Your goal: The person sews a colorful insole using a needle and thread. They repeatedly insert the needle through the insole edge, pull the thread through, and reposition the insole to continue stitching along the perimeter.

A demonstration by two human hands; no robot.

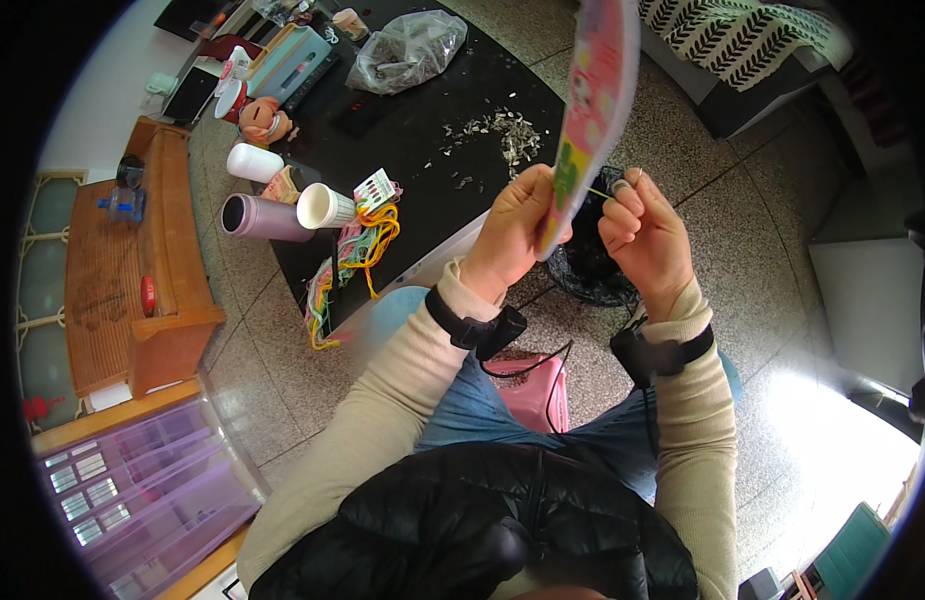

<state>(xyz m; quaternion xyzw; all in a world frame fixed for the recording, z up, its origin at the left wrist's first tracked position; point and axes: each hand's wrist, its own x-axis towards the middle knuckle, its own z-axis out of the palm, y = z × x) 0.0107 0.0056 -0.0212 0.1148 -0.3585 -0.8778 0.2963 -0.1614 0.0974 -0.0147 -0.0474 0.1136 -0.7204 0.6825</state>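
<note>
My left hand [515, 222] is closed round the lower end of a long, flat, pink patterned piece shaped like an insole [591, 105], held upright and nearly edge-on. Yellow and green show near its lower end. A short green thread [600, 192] runs from it to my right hand [647, 232], whose thumb and finger are pinched together. A thin needle-like tip seems to stick out there, too fine to be sure. A grey band, like a thimble ring, circles one right finger. Bundles of coloured thread [383, 238] hang from a white card [376, 190] at the table's left edge.
On the black table [403, 140] are seed husks [513, 135], a clear bag [411, 52], a paper cup [326, 206], a purple tumbler [268, 218] and a white bottle [255, 162]. A black-lined bin [588, 265] stands below my hands, a pink container [533, 395] between my legs.
</note>
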